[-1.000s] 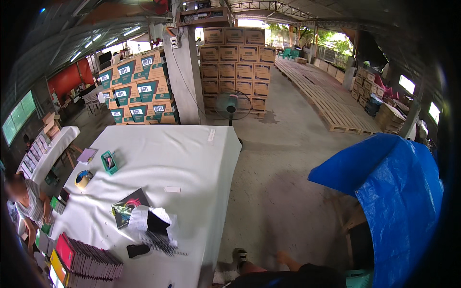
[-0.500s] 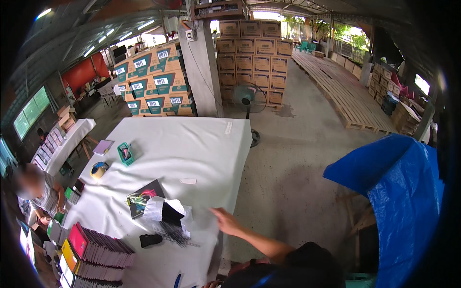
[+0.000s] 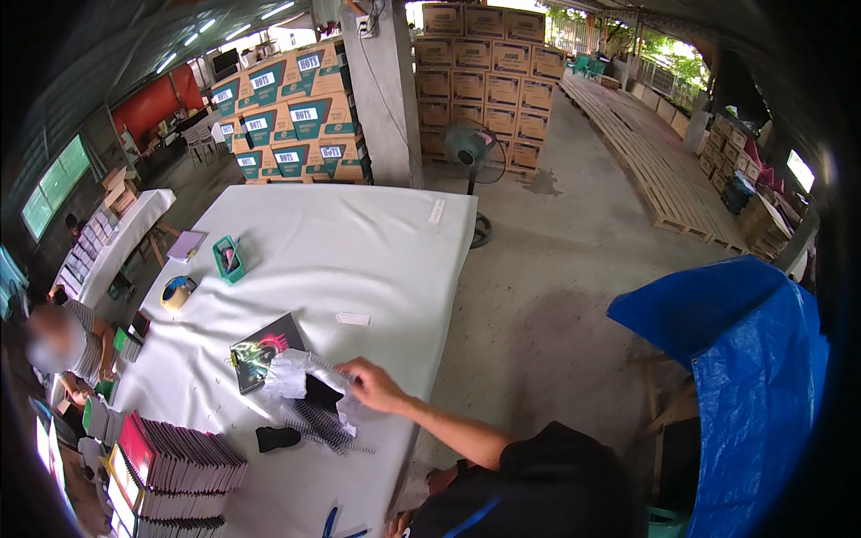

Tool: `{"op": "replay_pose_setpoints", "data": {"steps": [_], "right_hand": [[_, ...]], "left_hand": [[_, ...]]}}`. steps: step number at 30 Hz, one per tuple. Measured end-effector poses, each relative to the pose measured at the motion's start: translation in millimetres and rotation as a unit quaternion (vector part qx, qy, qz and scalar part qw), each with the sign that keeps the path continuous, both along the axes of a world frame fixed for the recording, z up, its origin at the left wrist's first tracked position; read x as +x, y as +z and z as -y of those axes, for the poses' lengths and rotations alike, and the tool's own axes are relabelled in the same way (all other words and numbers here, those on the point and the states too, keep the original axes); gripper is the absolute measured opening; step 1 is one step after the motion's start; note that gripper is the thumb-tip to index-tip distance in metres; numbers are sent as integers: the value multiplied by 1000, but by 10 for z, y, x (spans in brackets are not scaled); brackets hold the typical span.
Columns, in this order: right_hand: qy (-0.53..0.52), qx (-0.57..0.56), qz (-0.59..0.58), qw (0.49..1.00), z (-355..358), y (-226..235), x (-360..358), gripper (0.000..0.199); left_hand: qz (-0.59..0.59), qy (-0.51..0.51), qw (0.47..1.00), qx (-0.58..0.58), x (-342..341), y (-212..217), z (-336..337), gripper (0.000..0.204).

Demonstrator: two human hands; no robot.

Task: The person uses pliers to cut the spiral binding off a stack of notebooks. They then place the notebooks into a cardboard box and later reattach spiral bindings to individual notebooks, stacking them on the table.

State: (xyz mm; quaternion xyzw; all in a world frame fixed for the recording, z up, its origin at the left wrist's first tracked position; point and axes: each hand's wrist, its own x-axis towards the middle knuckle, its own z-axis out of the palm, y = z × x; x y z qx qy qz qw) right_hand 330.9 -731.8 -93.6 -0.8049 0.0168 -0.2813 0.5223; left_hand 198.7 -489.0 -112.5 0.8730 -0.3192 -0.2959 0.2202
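Note:
My right hand [image 3: 375, 387] reaches left over the table, fingers pinched at the edge of a crumpled clear plastic bag [image 3: 289, 377]. A thin spiral binding coil [image 3: 327, 363] runs from the fingertips along the bag's upper edge. A black piece [image 3: 323, 393] shows in the bag's mouth, and several dark coils [image 3: 325, 429] lie just below. Under the bag's far side is a notebook cover [image 3: 269, 350] with a bright printed picture. A small black pouch-like object [image 3: 278, 438] lies beside the coils. My left hand [image 3: 399, 524] shows only partly at the lower edge, its fingers mostly hidden.
Stacked spiral notebooks [image 3: 179, 466] stand on the white-covered table [image 3: 341, 233], near blue-handled pliers [image 3: 332, 522]. Farther off are a tape roll [image 3: 177, 292], a green basket [image 3: 230, 260] and a white slip [image 3: 352, 318]. A co-worker [image 3: 85, 354] is at left; a blue tarp [image 3: 753, 377] hangs at right.
My right hand has moved left and slightly up, from the table's right side to the plastic bag. The whole view has shifted slightly. My left hand stays low at the lower edge.

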Motion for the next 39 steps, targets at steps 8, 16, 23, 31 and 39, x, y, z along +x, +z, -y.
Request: {"op": "replay_pose_setpoints", "data": {"steps": [8,16,23,31,39], "right_hand": [[-249,263,220,906,941,798,-314,50],[-74,97,174,977,195,1044,-429,41],[165,83,276,943,-966,848,-419,32],[129,-450,-129,874,-1098,-224,-54,50],[341,-236,-66,908,-2331,1171,-295,47]], "left_hand": [[-2,96,995,20,-271,-89,-314,58],[2,243,969,50,-963,206,-548,50],[-18,385,921,63,-1408,284,-623,44],[-56,507,858,65,-1911,239,-875,43],[42,520,853,24,-2012,-142,-1653,42]]}}
